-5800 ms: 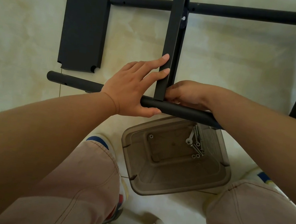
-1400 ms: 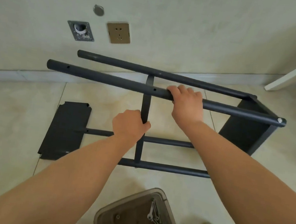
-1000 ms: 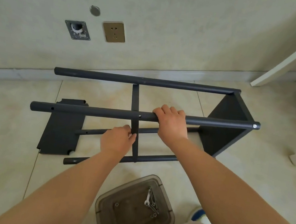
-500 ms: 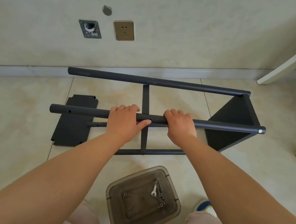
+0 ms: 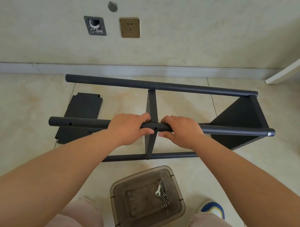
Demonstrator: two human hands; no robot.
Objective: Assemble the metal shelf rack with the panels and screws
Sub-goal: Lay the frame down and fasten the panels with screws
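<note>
On pale floor tiles (image 5: 21,115) below a wall socket (image 5: 129,27), both hands (image 5: 162,130) grip the rack's tube (image 5: 229,130).

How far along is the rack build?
Done: four tubes joined by the end panel, one screw showing.
In hand: left hand and right hand grip the upper tube either side of the middle panel; its hole looks empty.
Left: loose panel on the floor, screws in the plastic bin.

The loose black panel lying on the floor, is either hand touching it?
Apart. The head view shows both the left hand and right hand gripping the raised pole, above the loose panel.
</note>
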